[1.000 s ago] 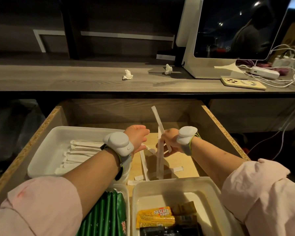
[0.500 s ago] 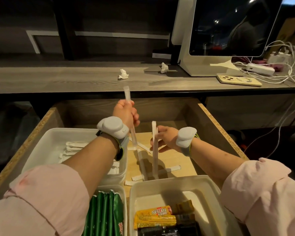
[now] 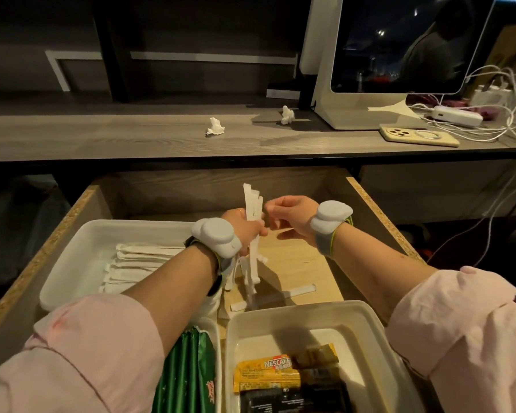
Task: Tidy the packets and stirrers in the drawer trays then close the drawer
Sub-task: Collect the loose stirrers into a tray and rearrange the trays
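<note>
The open wooden drawer (image 3: 379, 217) holds three white trays. My left hand (image 3: 246, 231) grips a bundle of white wrapped stirrers (image 3: 252, 204) upright over the drawer floor. The fingertips of my right hand (image 3: 291, 219) pinch the bundle's right edge near its top. More stirrers (image 3: 143, 263) lie flat in the back-left tray (image 3: 81, 248). Two loose stirrers (image 3: 301, 290) lie on the drawer floor. The front-right tray (image 3: 280, 318) holds yellow and dark coffee packets (image 3: 262, 374). Green packets (image 3: 188, 374) fill the front-left tray, partly hidden by my left arm.
Above the drawer runs a grey wooden counter (image 3: 102, 138) with two crumpled paper scraps (image 3: 215, 126). A phone (image 3: 419, 137), a white monitor stand (image 3: 355, 111) and tangled white cables (image 3: 489, 126) sit at its right end.
My hands came together. The stirrer my right hand held upright has joined those in my left hand, forming one bundle. Fewer loose stirrers lie on the drawer floor.
</note>
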### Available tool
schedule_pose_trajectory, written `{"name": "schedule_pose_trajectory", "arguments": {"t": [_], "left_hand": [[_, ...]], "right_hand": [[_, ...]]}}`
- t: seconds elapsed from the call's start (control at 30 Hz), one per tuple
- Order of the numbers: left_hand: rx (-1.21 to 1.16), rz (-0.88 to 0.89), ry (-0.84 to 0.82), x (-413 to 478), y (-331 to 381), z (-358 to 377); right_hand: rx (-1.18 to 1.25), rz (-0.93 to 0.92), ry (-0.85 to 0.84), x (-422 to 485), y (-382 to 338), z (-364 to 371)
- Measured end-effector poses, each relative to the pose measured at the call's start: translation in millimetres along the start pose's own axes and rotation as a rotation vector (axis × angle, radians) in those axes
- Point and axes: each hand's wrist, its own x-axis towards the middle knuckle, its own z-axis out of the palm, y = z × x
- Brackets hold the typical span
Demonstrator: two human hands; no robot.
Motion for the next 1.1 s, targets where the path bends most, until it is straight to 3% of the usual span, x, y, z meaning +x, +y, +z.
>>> {"name": "schedule_pose_trajectory", "arguments": {"t": [0.03, 0.17, 0.3, 0.5, 0.63, 0.73, 0.83, 0.93, 1.1], "left_hand": [[-0.05, -0.012, 0.006, 3, 1, -3], [-0.257, 0.001, 0.058, 10, 2, -9], [-0.592, -0.108, 0.05, 6, -3, -6], [-0.627, -0.112, 0.03, 13, -8, -14], [-0.499, -0.09, -0.027, 17, -13, -17], [-0.394, -0.134, 0.001, 18, -12, -15], [-0.354, -0.171, 0.027, 19, -13, -11], [-0.279, -0.179, 0.038, 18, -12, -5], [-0.271, -0.218, -0.111, 13, -13, 3]], "right_hand": [[-0.189, 0.013, -0.051, 1, 6, -3], [-1.023, 0.121, -0.529, -7, 38, 6], [-1.304, 0.032, -0.566, -10, 49, 22], [-1.276, -0.023, -0.447, -7, 57, 14], [-1.293, 0.059, -0.381, 4, 45, -10], [-0.954, 0.121, -0.293, 10, 35, -31], [-0.606, 0.11, -0.316, 6, 27, -26], [-0.455, 0.067, -0.366, 3, 22, -12], [-0.255, 0.047, -0.398, 4, 11, 0]]}}
